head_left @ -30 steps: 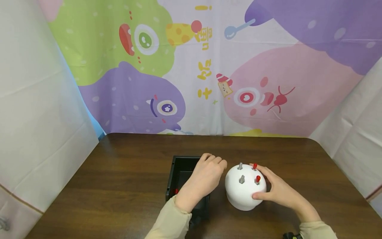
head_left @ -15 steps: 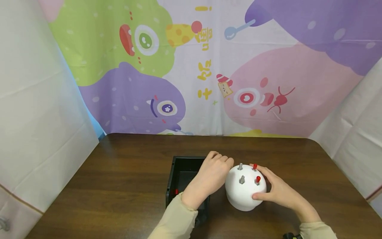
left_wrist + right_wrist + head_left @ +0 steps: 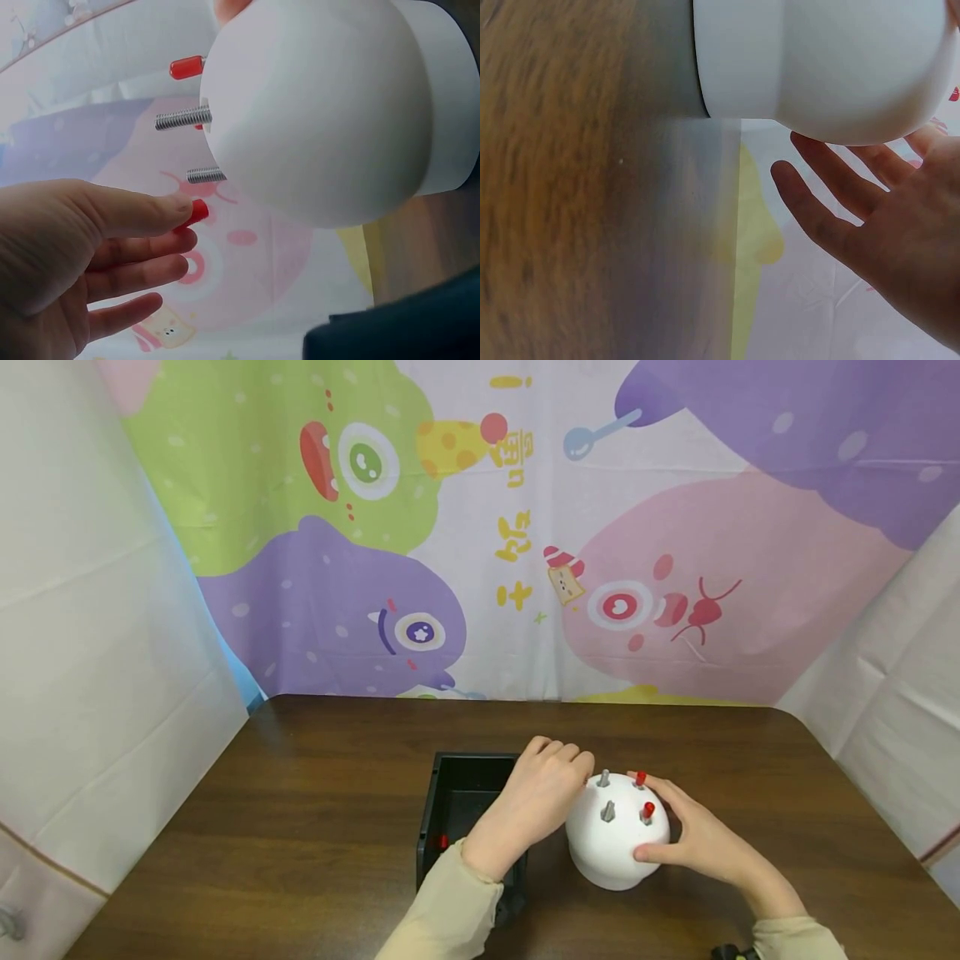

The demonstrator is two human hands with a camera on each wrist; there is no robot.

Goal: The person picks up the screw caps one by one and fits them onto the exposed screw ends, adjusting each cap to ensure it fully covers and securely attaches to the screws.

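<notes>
A white, round-topped body stands on a narrower base on the table. Two bare threaded studs stick out of its top, and on the studs nearer my right hand sit red caps. My left hand pinches another red cap between thumb and index finger, close to a bare stud's tip; its other fingers are loosely bent. With thumb and fingers spread around the far right side, my right hand holds the white body. In the right wrist view its lower fingers reach under the dome's curve.
A black open box stands left of the white body, partly hidden by my left forearm. Something small and red shows inside it. A dark object lies by the right sleeve. Behind the brown table hangs a cartoon-print cloth.
My left hand has moved right and slightly away from me, from over the black box to the white body's left edge. My right hand and the white body have stayed put.
</notes>
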